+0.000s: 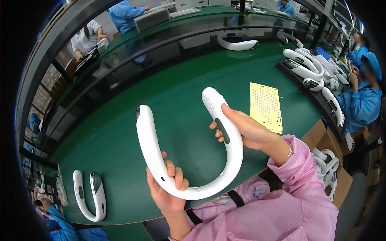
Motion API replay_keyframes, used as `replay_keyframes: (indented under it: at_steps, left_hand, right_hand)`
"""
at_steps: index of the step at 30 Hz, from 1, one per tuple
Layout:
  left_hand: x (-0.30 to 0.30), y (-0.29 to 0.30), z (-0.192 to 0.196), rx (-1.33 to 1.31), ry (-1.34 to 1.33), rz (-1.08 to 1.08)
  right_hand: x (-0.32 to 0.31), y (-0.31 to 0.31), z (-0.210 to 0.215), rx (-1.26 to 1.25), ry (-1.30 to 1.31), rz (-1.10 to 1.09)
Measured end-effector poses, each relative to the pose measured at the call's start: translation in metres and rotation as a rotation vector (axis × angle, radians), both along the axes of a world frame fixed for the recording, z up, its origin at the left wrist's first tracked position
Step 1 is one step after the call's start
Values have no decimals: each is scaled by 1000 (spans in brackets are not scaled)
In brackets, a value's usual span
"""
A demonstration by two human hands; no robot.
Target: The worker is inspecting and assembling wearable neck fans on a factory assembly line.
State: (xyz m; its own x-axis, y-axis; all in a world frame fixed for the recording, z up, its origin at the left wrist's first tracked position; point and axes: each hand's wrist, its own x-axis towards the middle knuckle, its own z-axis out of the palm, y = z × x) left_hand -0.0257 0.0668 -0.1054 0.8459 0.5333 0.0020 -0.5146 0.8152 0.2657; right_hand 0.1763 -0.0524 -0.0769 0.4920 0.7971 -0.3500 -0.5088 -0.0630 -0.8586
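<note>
A white U-shaped neck fan [212,188] is held up in front of me over the green table, its two ends pointing away. My left hand [168,188] wraps round the lower left part of its curve, beside a small dark port. On the right arm of the fan, my right hand [241,126] grips near a dark oval panel, thumb on top and fingers underneath. A sheet of yellow dot stickers [265,106] lies on the table just beyond my right wrist. Part of the right fingers is hidden behind the fan.
Another neck fan [89,197] lies at the table's near left; one more [238,42] rests at the far side. At the right, a dark tray [299,80] holds several fans, above a cardboard box [339,168] with white parts. Co-workers in blue [360,104] sit around.
</note>
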Motion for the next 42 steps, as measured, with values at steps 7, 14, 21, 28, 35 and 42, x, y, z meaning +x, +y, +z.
replay_keyframes:
  at_steps: [7, 14, 21, 28, 35, 42]
  left_hand:
    - [23, -46, 18, 523, 311, 56]
    - [21, -75, 18, 842, 284, -72]
    - [26, -90, 18, 1038, 251, 77]
    - [27, -93, 13, 1043, 181, 75]
    - [24, -98, 4, 1071, 239, 119]
    - [24, -101, -2, 1125, 217, 209]
  right_hand:
    - [-33, -25, 10, 259, -1098, -121]
    - [-91, -55, 26, 326, -495, 7]
    - [-99, -69, 20, 308, -564, -104]
    - [-107, -72, 14, 315, -665, -220]
    - [-108, -70, 3, 347, -829, -314]
    - [-105, -71, 8, 388, -794, -286]
